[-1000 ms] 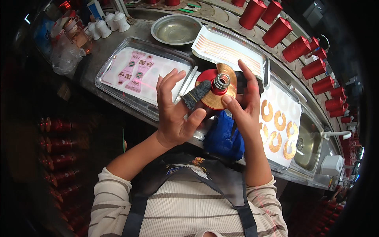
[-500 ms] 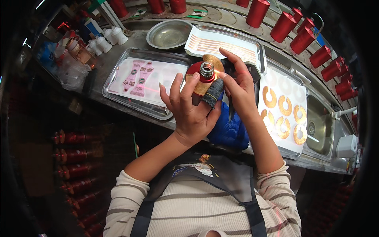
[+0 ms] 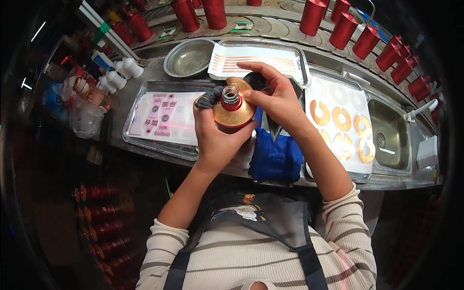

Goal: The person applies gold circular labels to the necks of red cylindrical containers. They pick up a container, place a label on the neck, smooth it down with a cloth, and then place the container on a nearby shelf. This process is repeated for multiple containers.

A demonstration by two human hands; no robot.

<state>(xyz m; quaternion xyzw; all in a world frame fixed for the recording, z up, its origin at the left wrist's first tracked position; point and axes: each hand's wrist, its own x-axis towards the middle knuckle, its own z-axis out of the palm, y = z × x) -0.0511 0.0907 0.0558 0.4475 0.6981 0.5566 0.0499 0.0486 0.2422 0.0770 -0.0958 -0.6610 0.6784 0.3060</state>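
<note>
Gripping a bottle point(image 3: 233, 102), left hand point(image 3: 216, 137) hangs near tray rim point(image 3: 164, 149); right hand point(image 3: 276, 94) spread, thumb on gold label point(image 3: 235, 116).

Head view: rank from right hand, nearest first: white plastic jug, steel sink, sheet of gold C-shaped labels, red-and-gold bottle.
1. Red-and-gold bottle: left of the right hand, at its thumb.
2. Sheet of gold C-shaped labels: right of that hand.
3. Steel sink: farther right, past the sheet.
4. White plastic jug: far right, beyond the sink.
</note>
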